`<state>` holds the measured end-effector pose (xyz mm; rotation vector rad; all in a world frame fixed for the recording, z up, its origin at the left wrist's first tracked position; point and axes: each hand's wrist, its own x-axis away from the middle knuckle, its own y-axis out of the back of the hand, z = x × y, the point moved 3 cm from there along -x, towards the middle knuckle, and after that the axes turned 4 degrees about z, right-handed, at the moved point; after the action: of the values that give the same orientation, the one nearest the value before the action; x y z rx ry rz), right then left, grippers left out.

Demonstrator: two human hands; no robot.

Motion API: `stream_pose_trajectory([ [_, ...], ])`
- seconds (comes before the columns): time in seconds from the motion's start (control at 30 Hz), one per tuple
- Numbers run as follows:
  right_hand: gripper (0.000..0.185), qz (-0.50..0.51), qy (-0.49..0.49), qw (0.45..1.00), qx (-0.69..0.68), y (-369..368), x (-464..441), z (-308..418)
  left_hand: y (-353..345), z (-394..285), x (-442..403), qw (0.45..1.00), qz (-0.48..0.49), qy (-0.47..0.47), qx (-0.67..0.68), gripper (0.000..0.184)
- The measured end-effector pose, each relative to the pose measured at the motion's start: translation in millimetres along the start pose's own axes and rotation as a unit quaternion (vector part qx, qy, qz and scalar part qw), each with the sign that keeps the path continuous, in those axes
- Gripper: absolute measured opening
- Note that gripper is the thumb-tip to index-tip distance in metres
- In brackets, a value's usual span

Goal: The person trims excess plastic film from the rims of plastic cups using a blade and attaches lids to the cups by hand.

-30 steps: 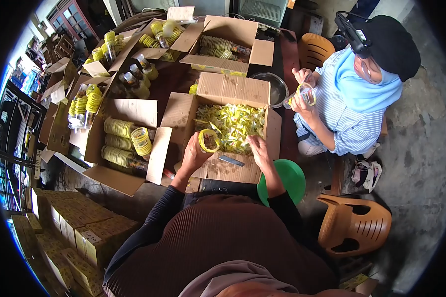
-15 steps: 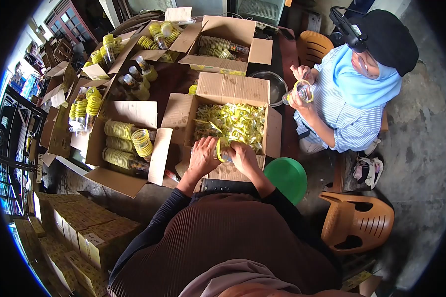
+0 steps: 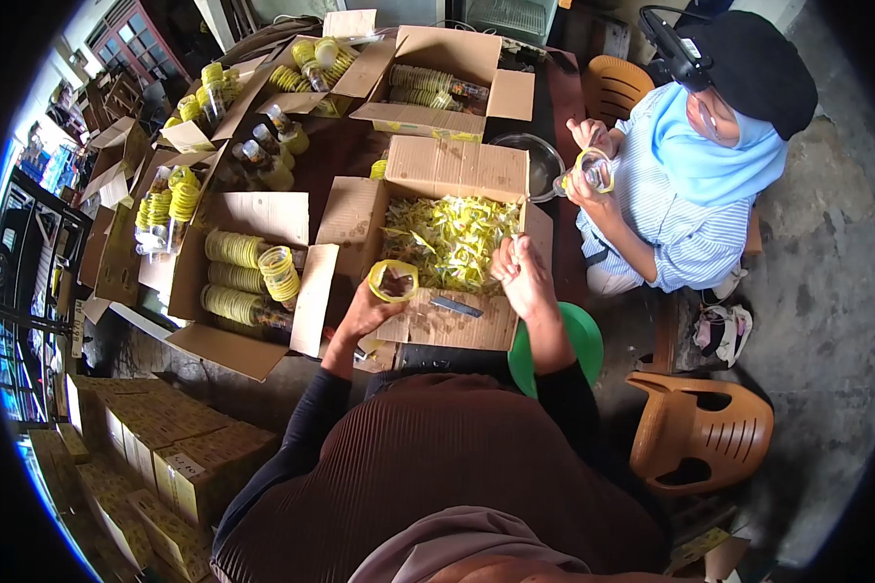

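Observation:
My left hand [image 3: 364, 313] is wrapped round a clear plastic cup with a yellow rim [image 3: 410, 292], its mouth tilted toward me. My right hand [image 3: 525, 280] is apart from the cup, above the right front edge of a cardboard box [image 3: 457, 163]. Its fingers are drawn together, and what they hold, if anything, cannot be made out. Inside this box lies a heap of yellow and whitish strips [image 3: 447, 238]. A small dark flat object [image 3: 455, 307] rests on the box's front flap, between my hands.
To the left, an open carton [image 3: 238, 364] holds stacks of yellow-rimmed cups [image 3: 233, 279]. More cartons of cups stand behind. A co-worker [image 3: 690, 194] at the right holds another cup [image 3: 594, 171]. A green round object [image 3: 583, 340] and an orange chair [image 3: 700, 437] are at my right.
My hands have moved apart: the left carries the cup leftward, the right has gone up and right beside the strips. The dark flat object on the flap now shows.

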<state>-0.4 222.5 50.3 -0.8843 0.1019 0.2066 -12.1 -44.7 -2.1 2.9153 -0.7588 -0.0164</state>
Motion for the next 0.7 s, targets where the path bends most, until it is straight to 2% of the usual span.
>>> stream_pose_trajectory([
  [0.03,0.023,-0.040,-0.003,0.984,0.172,12,2,-2,6,0,6,1.000,0.004,-0.003,-0.030,0.054],
  [0.07,0.020,-0.078,-0.007,0.937,0.340,29,4,-7,7,-4,9,0.998,0.006,-0.007,-0.059,0.058],
  [0.1,0.017,-0.049,-0.028,0.897,0.438,43,2,-14,5,-1,9,0.998,0.006,-0.009,-0.058,0.058],
  [0.13,0.017,-0.066,0.009,0.893,0.445,70,0,-38,5,1,9,0.996,-0.019,-0.028,-0.077,0.060],
  [0.2,0.028,-0.113,-0.037,0.800,0.588,77,4,-46,3,-5,10,0.993,-0.048,-0.045,-0.098,0.063],
  [0.23,0.049,-0.128,-0.076,0.757,0.636,80,6,-53,1,-6,11,0.994,-0.059,-0.034,-0.087,0.065],
  [0.27,0.062,-0.104,-0.028,0.683,0.722,86,13,-62,-1,-8,12,0.994,-0.069,-0.023,-0.077,0.068],
  [0.33,0.063,-0.071,-0.009,0.629,0.774,86,20,-74,0,-8,15,0.994,-0.069,-0.017,-0.079,0.068],
  [0.4,0.061,-0.028,0.009,0.610,0.792,79,27,-77,-1,-14,19,0.988,-0.081,-0.015,-0.132,0.066],
  [0.43,0.059,0.012,0.028,0.591,0.806,75,30,-79,2,-13,19,0.996,-0.057,0.003,-0.065,0.065],
  [0.53,0.050,0.024,0.001,0.556,0.831,64,38,-82,12,18,20,0.999,-0.026,-0.003,-0.024,0.067],
  [0.6,0.048,0.014,-0.014,0.556,0.831,64,39,-83,11,8,23,0.999,-0.018,0.010,-0.028,0.069],
  [0.7,0.040,0.023,-0.016,0.588,0.808,78,35,-88,1,2,22,0.997,0.040,0.009,0.067,0.068],
])
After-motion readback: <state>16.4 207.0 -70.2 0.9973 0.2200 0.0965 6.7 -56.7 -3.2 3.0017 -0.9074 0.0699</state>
